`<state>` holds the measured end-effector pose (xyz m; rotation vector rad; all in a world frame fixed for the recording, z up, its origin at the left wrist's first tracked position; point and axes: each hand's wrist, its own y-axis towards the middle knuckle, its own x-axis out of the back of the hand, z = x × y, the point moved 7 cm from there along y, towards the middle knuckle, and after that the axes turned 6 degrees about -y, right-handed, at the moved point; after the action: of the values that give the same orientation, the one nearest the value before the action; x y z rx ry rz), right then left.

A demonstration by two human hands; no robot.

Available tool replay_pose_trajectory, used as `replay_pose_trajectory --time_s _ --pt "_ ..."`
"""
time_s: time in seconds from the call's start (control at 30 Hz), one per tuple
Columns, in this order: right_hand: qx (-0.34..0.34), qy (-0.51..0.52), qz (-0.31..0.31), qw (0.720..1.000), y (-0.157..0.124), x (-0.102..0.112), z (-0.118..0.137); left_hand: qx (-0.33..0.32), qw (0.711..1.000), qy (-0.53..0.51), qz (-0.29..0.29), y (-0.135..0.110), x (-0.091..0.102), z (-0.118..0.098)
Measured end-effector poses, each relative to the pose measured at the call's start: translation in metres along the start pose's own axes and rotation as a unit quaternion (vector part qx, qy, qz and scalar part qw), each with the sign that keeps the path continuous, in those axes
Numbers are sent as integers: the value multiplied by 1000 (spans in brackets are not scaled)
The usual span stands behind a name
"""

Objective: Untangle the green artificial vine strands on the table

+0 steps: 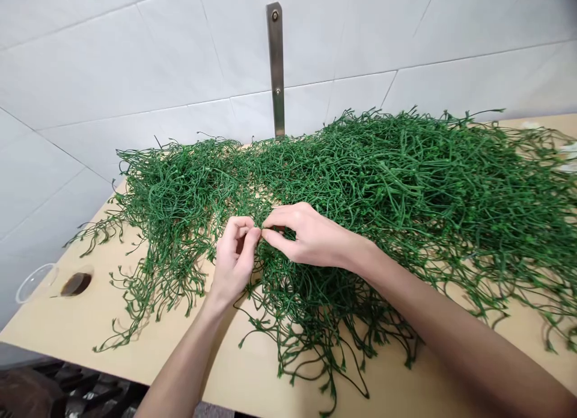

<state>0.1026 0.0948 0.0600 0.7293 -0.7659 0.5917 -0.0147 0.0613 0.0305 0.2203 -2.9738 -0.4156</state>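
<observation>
A big heap of thin green artificial vine strands (383,183) lies spread across a pale wooden table (148,340). My left hand (234,258) and my right hand (306,234) meet at the heap's near middle, fingertips touching. Both hands are closed in a pinch on the same green strand (261,233) between them. A clump of strands (311,310) hangs down toward the table's front edge under my right wrist.
A clear plastic cup (49,282) with dark liquid lies on its side at the table's left end. A metal bracket (276,69) is screwed to the white tiled wall behind. Dark objects sit below the table's front left edge.
</observation>
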Motion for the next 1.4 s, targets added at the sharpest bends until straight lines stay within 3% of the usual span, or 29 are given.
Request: replay_pose_trajectory --time_s 0.13,0.27,0.4,0.57,0.73,0.87,1.1,1.4 --pt "38 -104 -42 993 0 -1 9 11 999 -36 30 -1 -5 3" --pt "99 -175 -64 978 -2 -8 17 68 992 -99 47 0 -6 16" --pt "143 -149 -28 978 -3 -12 17 145 967 -205 52 0 -11 26" --pt "168 -63 10 984 -5 -1 11 210 927 -309 46 1 -16 29" --pt "37 -66 -21 997 -5 25 -4 163 956 -243 -17 6 2 32" --pt "-25 6 -12 1000 -3 23 -3 90 985 -147 -33 7 11 28" --pt "-55 122 13 991 0 3 -4 4 1000 1 -20 6 7 13" --pt "-82 138 53 986 -1 -7 -5 -55 996 68 -37 -2 3 6"
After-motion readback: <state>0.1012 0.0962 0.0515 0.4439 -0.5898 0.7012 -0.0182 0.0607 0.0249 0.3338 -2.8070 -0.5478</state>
